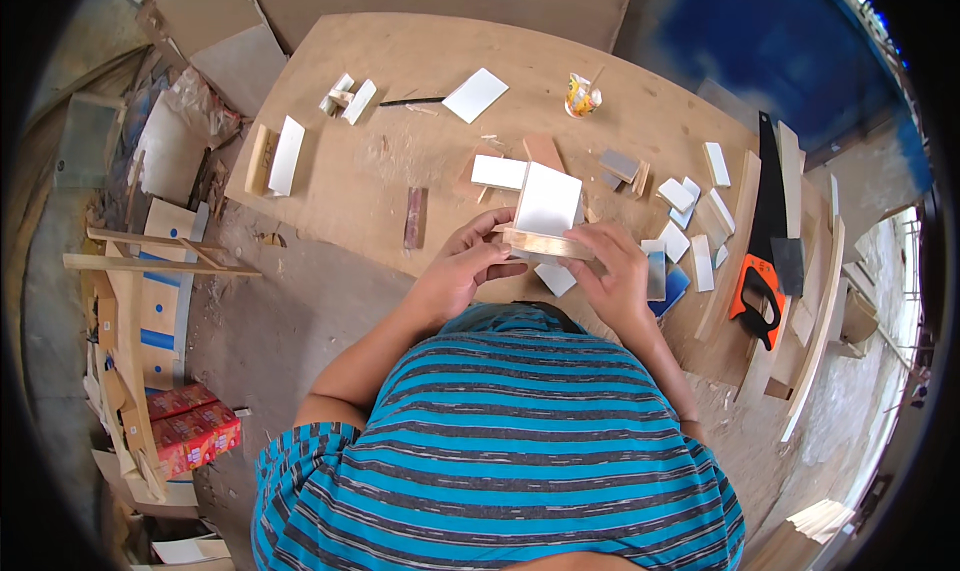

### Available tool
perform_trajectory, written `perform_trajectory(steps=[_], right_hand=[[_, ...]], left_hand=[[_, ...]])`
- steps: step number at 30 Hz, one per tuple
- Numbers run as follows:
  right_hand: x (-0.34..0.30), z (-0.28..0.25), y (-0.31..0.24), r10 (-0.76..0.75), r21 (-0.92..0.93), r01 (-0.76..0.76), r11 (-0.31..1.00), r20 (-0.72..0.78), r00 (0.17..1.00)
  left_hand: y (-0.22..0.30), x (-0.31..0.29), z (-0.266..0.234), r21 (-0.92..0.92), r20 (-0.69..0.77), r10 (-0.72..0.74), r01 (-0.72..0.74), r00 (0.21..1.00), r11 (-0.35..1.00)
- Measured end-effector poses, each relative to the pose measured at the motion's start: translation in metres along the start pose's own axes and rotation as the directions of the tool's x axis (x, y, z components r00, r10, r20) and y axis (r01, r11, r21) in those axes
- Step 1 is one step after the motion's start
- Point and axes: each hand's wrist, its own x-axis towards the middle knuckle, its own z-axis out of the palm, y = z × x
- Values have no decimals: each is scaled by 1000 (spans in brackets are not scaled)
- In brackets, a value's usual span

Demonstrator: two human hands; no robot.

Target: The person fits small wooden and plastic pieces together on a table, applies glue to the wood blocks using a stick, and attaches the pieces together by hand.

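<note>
Close in front of my body, my left hand (465,268) and my right hand (612,268) grip a small white-faced wooden piece (548,201) from both sides. Its bare, light wood edge (545,244) faces me. The left fingers curl around the left end, with the thumb along the near side. At the other end the right fingers press on the top edge. Just beyond it lies a white strip (498,173) over brown scraps. A white offcut (555,279) shows partly below the held piece.
A handsaw (758,291) with an orange handle lies at the right among long wood strips. Several white offcuts (675,241) are scattered nearby. A paper cup (581,98) holding a stick stands at the back. Red boxes (195,431) sit low at the left.
</note>
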Motion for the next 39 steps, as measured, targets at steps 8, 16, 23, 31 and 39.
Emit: perform_trajectory(steps=[8, 16, 23, 31, 39], right_hand=[[-1, 0, -4, 10, -38, -10, 999, -13, 1000], [0, 2, -11, -27, -74, 25, 997, -23, 999], [1, 0, -17, -86, -158, 87, 984, 15, 996], [-2, 19, 3, -114, -164, 121, 979, 53, 992], [-5, 28, 16, -70, -96, 77, 992, 74, 995]], left_hand=[[-8, 3, -1, 48, -38, 107, -105, 994, 993], [-15, 4, -3, 75, -98, 145, -138, 985, 988], [-17, 5, -5, 100, -102, 168, -158, 980, 982], [-43, 14, -22, 9, -146, 138, -138, 980, 990], [-51, 12, -28, 9, -207, 25, -23, 978, 1000]])
